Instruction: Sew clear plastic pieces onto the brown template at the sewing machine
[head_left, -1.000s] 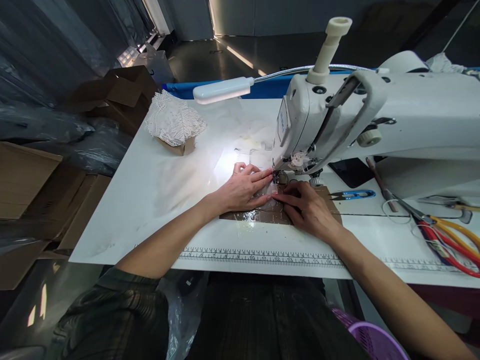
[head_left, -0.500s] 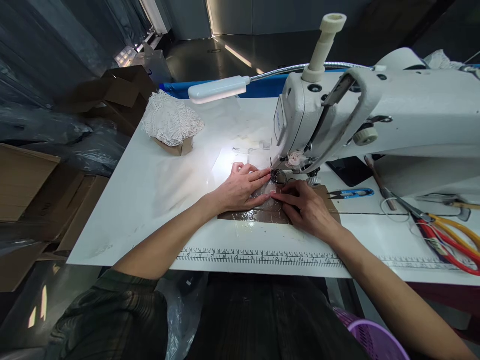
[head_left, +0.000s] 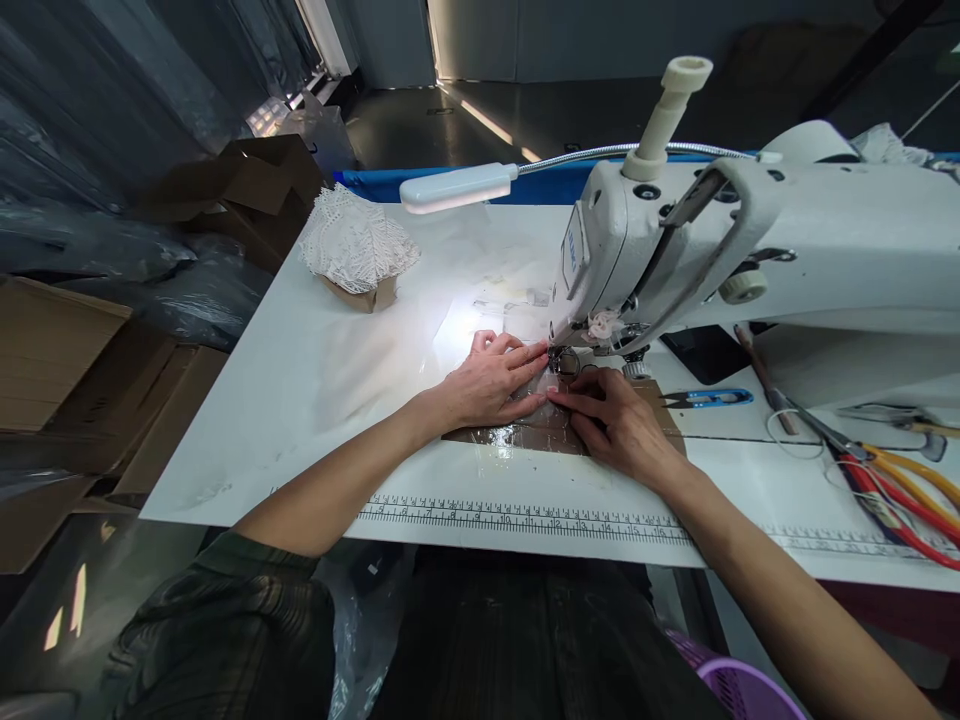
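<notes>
My left hand (head_left: 489,385) lies flat with fingers stretched toward the needle of the white sewing machine (head_left: 750,250). It presses on a thin, pale see-through piece (head_left: 541,385) that lies over a brown taped patch (head_left: 517,432) on the white table (head_left: 300,380). My right hand (head_left: 619,420) rests just right of it, fingers pressed down on the same piece near the presser foot (head_left: 562,360). Both hands almost touch at the fingertips.
A gooseneck lamp (head_left: 457,186) lights the work area. A pile of white lace on a cardboard box (head_left: 358,250) sits at the back left. Blue thread snips (head_left: 709,399) and red and yellow scissors (head_left: 900,480) lie to the right. A printed ruler (head_left: 517,518) runs along the front edge. Cardboard boxes (head_left: 60,370) stand left.
Both hands stay in place at the needle, pressing the thin piece; only the camera view has shifted slightly.
</notes>
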